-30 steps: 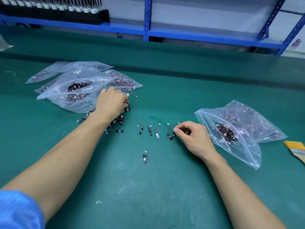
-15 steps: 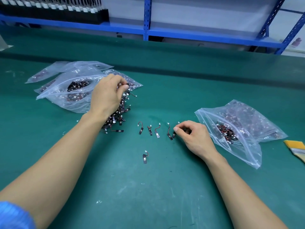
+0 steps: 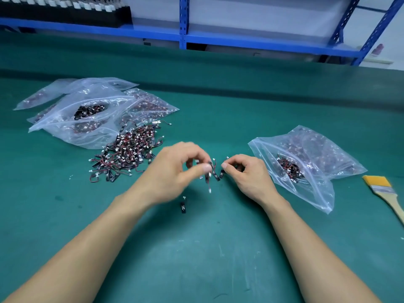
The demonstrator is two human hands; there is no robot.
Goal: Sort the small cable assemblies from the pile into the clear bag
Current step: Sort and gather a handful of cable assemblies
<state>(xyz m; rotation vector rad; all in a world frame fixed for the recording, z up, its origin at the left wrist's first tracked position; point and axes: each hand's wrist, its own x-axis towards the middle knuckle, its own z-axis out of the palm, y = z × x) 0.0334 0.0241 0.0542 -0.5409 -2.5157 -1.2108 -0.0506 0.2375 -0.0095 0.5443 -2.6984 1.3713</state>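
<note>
A pile of small black cable assemblies (image 3: 126, 152) with red wires and white plugs lies left of centre on the green mat. My left hand (image 3: 175, 171), blurred, pinches one cable assembly (image 3: 208, 176) that hangs from its fingertips. Close beside it my right hand (image 3: 247, 173) pinches another cable assembly (image 3: 222, 171) at the mat. A single assembly (image 3: 183, 207) lies just below my left hand. An open clear bag (image 3: 306, 171) holding some assemblies lies to the right of my right hand.
Several clear bags (image 3: 87, 114) filled with assemblies are stacked behind the pile at the left. A yellow-bristled brush (image 3: 384, 191) lies at the right edge. Blue shelving (image 3: 183, 38) runs along the back of the mat.
My left hand has left the pile and come to the centre with an assembly, uncovering the pile. My right hand has stayed in place by the row of laid-out assemblies.
</note>
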